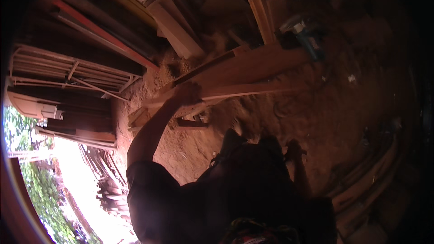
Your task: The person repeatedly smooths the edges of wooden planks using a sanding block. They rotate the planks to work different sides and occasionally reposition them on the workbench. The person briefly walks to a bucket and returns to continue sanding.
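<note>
A long reddish wooden plank (pixel 253 89) runs from left to right in front of me, raised above the sandy floor beside a wide board (pixel 253 68). My left hand (pixel 187 94) grips the plank near its left end, its fingers dark and only partly distinct. Low by my right side hangs my right hand (pixel 295 150), its fingers curled. Whatever it may hold is lost in the shadow. Beyond the plank's far right part lies a green power tool (pixel 308 40) with a pale metal part.
Boards (pixel 176 29) lean at the back, with more upright planks (pixel 260 11) nearby. A slatted wooden frame (pixel 68 70) and a red-edged beam (pixel 106 34) are at the left. Sawdust (pixel 156 79) covers the ground there. Curved timber pieces (pixel 368 178) lie at the lower right.
</note>
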A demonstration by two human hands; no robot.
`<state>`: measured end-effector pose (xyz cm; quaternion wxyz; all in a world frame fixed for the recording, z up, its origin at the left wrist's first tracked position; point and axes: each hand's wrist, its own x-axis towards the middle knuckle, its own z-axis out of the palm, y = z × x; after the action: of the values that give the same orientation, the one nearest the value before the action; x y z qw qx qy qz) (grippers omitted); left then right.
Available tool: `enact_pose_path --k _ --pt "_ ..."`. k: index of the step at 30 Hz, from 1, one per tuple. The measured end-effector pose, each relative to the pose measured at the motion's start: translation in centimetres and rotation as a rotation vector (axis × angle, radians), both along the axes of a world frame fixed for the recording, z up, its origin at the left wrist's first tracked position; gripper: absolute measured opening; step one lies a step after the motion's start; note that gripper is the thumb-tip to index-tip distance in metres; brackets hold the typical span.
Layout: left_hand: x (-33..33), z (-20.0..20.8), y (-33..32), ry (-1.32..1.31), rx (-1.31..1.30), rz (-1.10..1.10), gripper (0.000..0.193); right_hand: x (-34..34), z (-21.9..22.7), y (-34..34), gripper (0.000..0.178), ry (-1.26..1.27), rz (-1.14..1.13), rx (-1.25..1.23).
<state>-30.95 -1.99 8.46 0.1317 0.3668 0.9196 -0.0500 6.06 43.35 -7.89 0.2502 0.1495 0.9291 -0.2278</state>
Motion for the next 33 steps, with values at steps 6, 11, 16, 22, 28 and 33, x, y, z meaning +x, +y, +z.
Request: enact_pose_path --k 6,11,16,22,28,33 --pt "8.1 2.9 -1.7 -0.3 0.109 0.237 0.059 1.0 -6.9 -0.7 0.021 0.114 -0.332 -0.414" --pt "16.0 6.7 -6.0 -0.405 0.255 0.441 0.055 1.7 -15.3 0.0 0.041 0.242 0.237 -0.044" --pt "19.8 9.2 -7.5 -0.302 0.342 0.713 0.044 -0.6 -16.3 1.1 0.052 0.376 0.33 -0.001" --pt "20.0 2.6 -7.3 0.03 0.541 0.88 0.048 -7.0 -8.9 2.0 0.081 -0.092 -0.532 -0.742" --pt "14.6 -5.4 -2.0 0.041 0.453 1.081 0.058 -8.8 -2.3 3.1 0.077 0.035 -0.609 -0.861" --pt "10.6 -3.9 2.9 0.074 0.438 1.161 0.06 -5.3 -5.8 5.1 0.066 0.065 -0.377 -0.608"
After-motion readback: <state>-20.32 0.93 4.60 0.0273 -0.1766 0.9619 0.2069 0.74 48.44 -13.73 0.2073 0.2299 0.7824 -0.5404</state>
